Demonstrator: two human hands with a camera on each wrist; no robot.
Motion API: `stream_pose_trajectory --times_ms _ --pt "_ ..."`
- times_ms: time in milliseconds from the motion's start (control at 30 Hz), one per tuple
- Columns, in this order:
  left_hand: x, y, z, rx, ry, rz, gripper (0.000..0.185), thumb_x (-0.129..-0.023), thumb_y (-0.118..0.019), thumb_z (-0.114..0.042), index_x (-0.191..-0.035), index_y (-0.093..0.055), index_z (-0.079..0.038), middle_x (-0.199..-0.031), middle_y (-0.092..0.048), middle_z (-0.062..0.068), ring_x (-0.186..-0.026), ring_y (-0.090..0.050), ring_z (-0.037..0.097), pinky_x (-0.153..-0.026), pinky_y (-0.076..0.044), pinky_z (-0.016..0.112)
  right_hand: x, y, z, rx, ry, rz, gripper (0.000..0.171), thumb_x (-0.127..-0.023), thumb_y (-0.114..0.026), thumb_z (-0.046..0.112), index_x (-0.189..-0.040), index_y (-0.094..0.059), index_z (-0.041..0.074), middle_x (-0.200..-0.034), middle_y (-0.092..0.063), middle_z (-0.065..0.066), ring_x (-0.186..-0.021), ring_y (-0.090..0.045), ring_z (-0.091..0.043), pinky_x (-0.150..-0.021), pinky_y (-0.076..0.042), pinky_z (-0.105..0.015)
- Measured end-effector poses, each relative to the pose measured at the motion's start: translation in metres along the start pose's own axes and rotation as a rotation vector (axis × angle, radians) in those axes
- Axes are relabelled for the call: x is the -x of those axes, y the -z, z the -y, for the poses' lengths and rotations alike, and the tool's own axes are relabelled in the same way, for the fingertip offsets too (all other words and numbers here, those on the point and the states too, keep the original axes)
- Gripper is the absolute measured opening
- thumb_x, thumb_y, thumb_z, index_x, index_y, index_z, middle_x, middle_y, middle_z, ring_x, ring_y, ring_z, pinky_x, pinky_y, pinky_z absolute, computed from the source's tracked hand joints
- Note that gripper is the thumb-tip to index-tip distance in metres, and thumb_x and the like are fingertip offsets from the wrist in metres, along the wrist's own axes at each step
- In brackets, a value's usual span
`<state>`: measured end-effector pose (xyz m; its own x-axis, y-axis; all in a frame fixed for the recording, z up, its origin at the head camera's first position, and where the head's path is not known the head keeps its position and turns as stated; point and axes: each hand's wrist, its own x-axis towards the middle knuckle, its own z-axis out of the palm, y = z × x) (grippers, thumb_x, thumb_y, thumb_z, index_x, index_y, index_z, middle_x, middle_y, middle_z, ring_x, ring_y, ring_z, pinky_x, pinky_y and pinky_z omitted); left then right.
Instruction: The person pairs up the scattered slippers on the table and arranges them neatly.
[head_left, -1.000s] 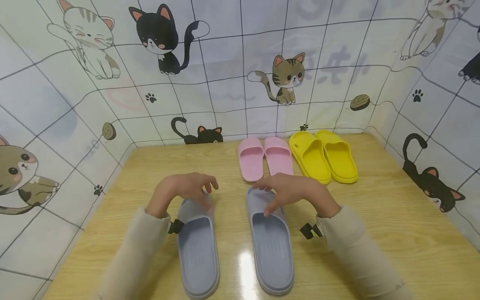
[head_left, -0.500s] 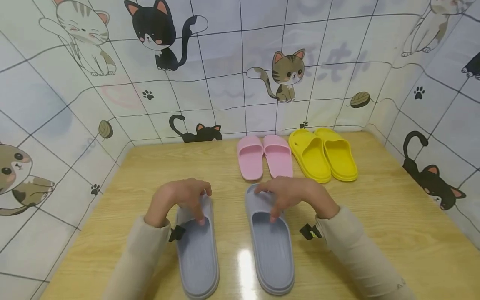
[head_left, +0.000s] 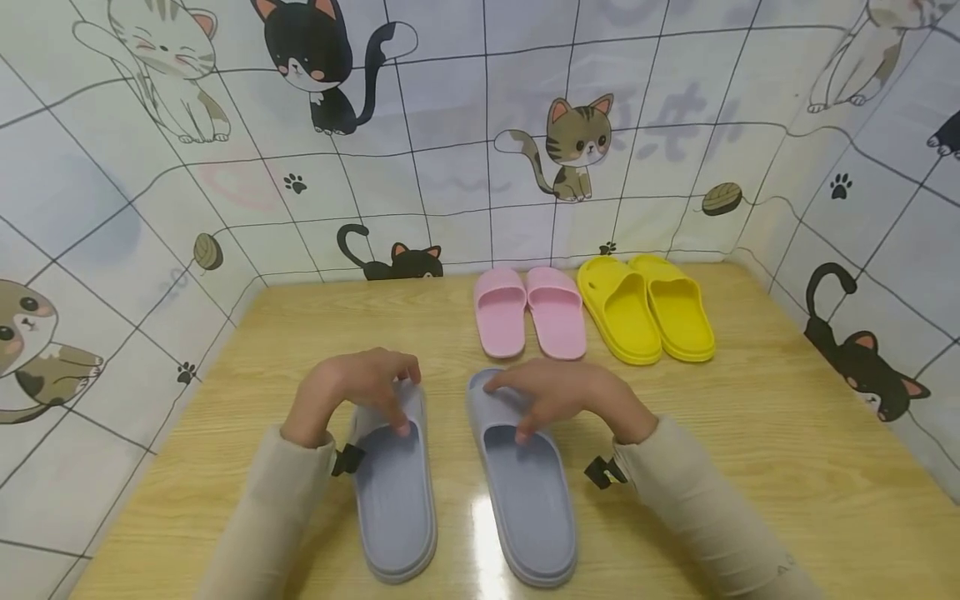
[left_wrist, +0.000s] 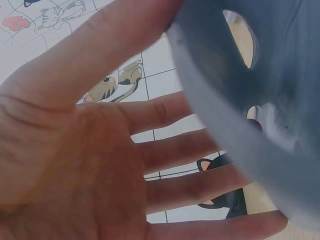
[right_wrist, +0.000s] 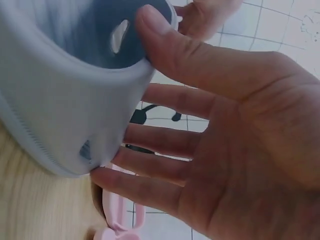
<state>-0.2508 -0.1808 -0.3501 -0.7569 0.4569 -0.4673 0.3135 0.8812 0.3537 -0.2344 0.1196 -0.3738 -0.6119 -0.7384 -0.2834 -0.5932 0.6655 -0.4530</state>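
Two hands pinch grey slippers: L [head_left: 352,392] left one [head_left: 393,492], R [head_left: 558,396] right one [head_left: 525,500] (toe straps).

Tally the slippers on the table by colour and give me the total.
Grey slippers: 2
Pink slippers: 2
Yellow slippers: 2
Total: 6

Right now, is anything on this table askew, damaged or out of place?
Only slightly: the right grey slipper angles its toe toward the left grey slipper, so that pair is not parallel. The pink slippers and yellow slippers sit in tidy pairs by the wall. No damage shows.
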Motion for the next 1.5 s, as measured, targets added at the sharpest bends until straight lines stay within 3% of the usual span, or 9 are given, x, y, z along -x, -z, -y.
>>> stream_pose_trajectory --times_ms 233,667,867,1067,1233,1500 --pt "0.001 0.000 0.005 0.008 0.019 -0.005 0.060 -0.076 -0.091 -0.032 -0.127 -0.063 -0.018 -0.140 -0.060 0.009 -0.124 -0.056 0.026 -0.104 -0.050 0.050 -0.022 -0.003 0.008 0.058 0.069 -0.049 0.071 -0.082 -0.087 0.025 -0.145 -0.058 0.012 -0.148 -0.061 -0.007 -0.135 -0.056 -0.026 -0.118 -0.042 -0.046" --pt "-0.007 0.004 0.019 -0.028 -0.003 -0.091 0.060 -0.080 -0.089 -0.036 -0.132 -0.066 -0.016 -0.134 -0.060 0.011 -0.121 -0.057 0.029 -0.107 -0.048 0.053 -0.067 -0.001 0.010 0.031 0.025 -0.156 0.062 -0.081 -0.089 0.025 -0.138 -0.066 0.014 -0.139 -0.065 -0.010 -0.128 -0.059 -0.024 -0.113 -0.047 -0.042" --pt "-0.007 0.005 0.025 -0.020 0.000 -0.134 0.062 -0.081 -0.088 -0.036 -0.134 -0.065 -0.014 -0.133 -0.058 0.015 -0.121 -0.056 0.032 -0.105 -0.049 0.053 -0.074 -0.002 0.012 0.014 -0.008 -0.251 0.055 -0.081 -0.089 0.029 -0.131 -0.071 0.017 -0.134 -0.064 -0.009 -0.122 -0.059 -0.022 -0.108 -0.049 -0.041" --pt "-0.009 0.005 0.030 -0.017 -0.011 -0.174 0.062 -0.081 -0.087 -0.038 -0.131 -0.062 -0.012 -0.132 -0.058 0.018 -0.119 -0.057 0.033 -0.101 -0.050 0.051 -0.084 -0.008 0.010 -0.004 0.009 -0.366 0.044 -0.081 -0.089 0.029 -0.122 -0.075 0.018 -0.118 -0.067 -0.006 -0.107 -0.061 -0.019 -0.097 -0.053 -0.036" --pt "-0.011 0.004 0.034 -0.017 -0.052 -0.203 0.053 -0.086 -0.084 -0.036 -0.127 -0.063 -0.009 -0.127 -0.060 0.018 -0.116 -0.058 0.033 -0.098 -0.051 0.050 -0.088 -0.013 0.009 -0.019 0.022 -0.461 0.031 -0.085 -0.086 0.026 -0.113 -0.076 0.017 -0.106 -0.067 -0.005 -0.099 -0.064 -0.019 -0.088 -0.054 -0.036" --pt "-0.017 0.005 0.035 -0.021 -0.118 -0.278 0.047 -0.087 -0.083 -0.028 -0.123 -0.063 -0.005 -0.123 -0.064 0.020 -0.112 -0.061 0.035 -0.097 -0.051 0.051 -0.091 -0.017 0.008 -0.011 -0.005 -0.563 0.022 -0.089 -0.082 0.025 -0.107 -0.076 0.014 -0.103 -0.070 -0.006 -0.097 -0.068 -0.021 -0.085 -0.056 -0.038"
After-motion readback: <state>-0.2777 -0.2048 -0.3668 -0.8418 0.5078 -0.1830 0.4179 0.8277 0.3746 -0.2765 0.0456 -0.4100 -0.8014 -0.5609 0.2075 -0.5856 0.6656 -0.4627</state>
